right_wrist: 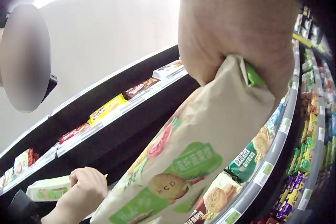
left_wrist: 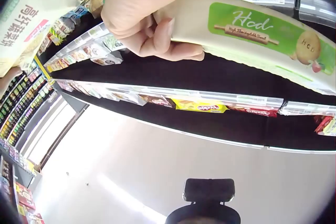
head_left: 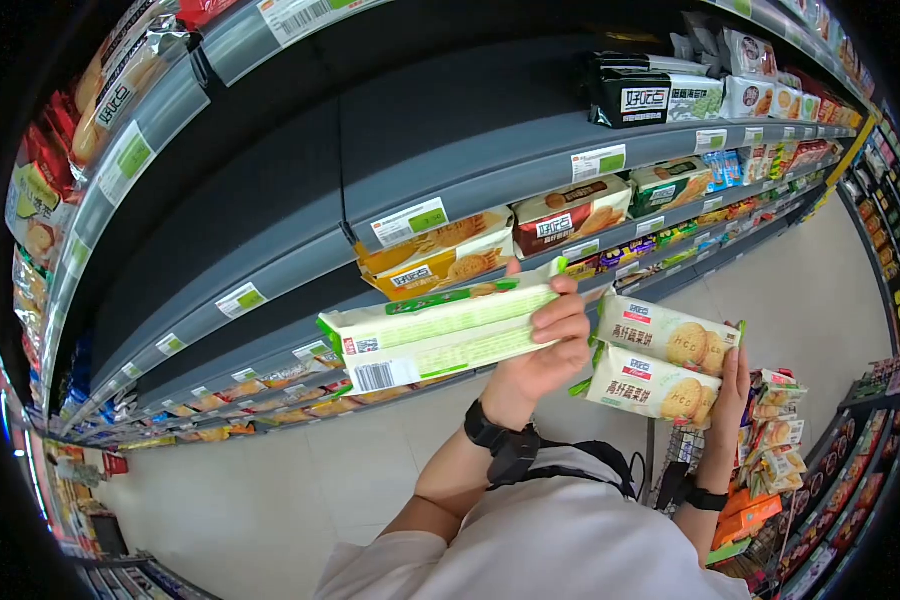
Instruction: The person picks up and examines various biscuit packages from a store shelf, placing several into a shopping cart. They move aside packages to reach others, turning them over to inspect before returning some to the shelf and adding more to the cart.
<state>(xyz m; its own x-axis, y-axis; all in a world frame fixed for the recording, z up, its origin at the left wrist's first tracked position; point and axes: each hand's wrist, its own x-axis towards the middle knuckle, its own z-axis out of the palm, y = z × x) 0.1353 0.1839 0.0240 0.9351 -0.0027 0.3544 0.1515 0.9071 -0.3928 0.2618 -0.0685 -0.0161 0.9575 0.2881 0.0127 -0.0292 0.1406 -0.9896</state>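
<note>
My left hand (head_left: 545, 350) grips the right end of a white-and-green biscuit pack (head_left: 440, 330), held out in front of the shelf with its printed back and barcode showing. In the left wrist view, the fingers curl under this pack (left_wrist: 247, 37), whose side reads "Hcd". To the right, my right hand (head_left: 732, 390) holds two cream-coloured vegetable biscuit packs (head_left: 660, 380), one above the other, by their right ends. Their fronts show round biscuits. From the right wrist, a pack (right_wrist: 184, 155) extends down from the palm (right_wrist: 236, 29), its fingers mostly hidden.
Long grey shelves (head_left: 490, 160) curve across the front, with yellow biscuit packs (head_left: 440, 255), brown biscuit packs (head_left: 570, 215) and black packs (head_left: 640, 98) on them. A wire cart (head_left: 685, 440) at the lower right holds several snack packs (head_left: 775, 430). Pale floor (head_left: 250, 480) lies below.
</note>
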